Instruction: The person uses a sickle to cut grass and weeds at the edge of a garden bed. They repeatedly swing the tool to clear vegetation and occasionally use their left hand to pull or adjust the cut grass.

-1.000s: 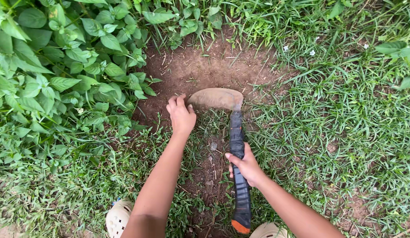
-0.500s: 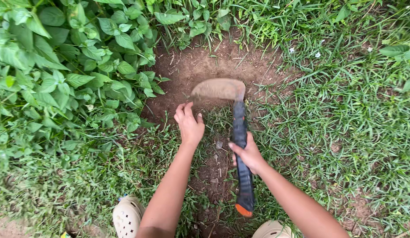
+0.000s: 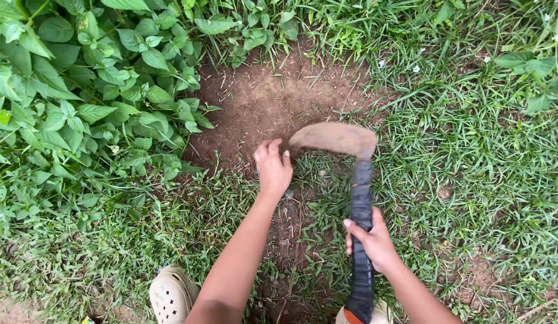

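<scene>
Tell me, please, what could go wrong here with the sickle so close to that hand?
The left hand grips grass right beside the sickle blade tip; a pull toward it could nick the fingers. The right hand holds the handle one-handed, so it might twist. The shoe sits behind the stroke, should the blade slip.

Sickle [image 3: 342, 139] and right hand [image 3: 375, 240] now further right, blade nearer the left hand [image 3: 274, 170].

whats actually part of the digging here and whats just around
In use:
sickle, handle in right hand
left hand, on the grass at the blade tip
bare soil

Just around:
leafy plants
lawn
shoes
</scene>
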